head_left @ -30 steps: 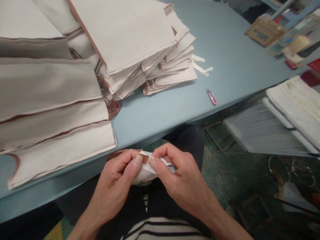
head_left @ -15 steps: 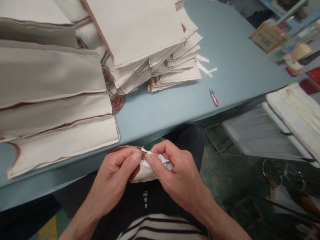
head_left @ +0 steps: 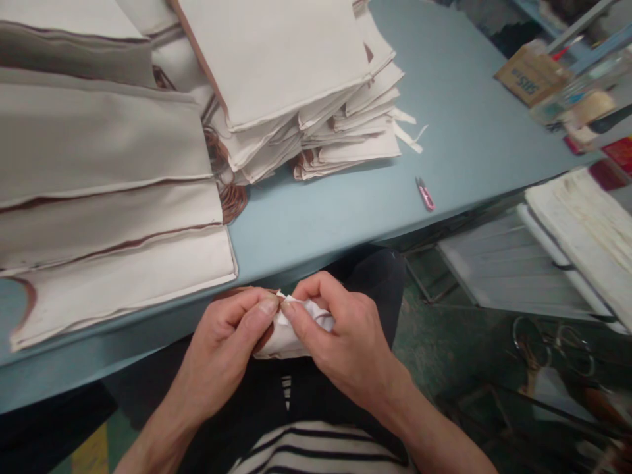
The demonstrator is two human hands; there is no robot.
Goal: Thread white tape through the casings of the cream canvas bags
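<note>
Over my lap, just below the table edge, I hold a white fabric piece with brown edging (head_left: 286, 339). My left hand (head_left: 230, 342) pinches its brown edge between thumb and forefinger. Close beside it, my right hand (head_left: 340, 329) grips bunched white cloth, its thumb and forefinger almost meeting the left fingertips. Both hands are closed, and much of the piece is hidden under them. A small white tip of material sticks up between the fingertips.
Stacked off-white panels with brown edges (head_left: 291, 59) cover the left and back of the blue table (head_left: 306, 224). Pink thread snips (head_left: 425, 194) lie near its front edge. A cardboard box (head_left: 533, 74) stands at the far right, and a rack with cloth (head_left: 587, 217) is beside the table.
My right thumb and forefinger have shifted slightly left, closer to the left fingertips. The brown strip between them shows less. The left hand keeps its pinch.
</note>
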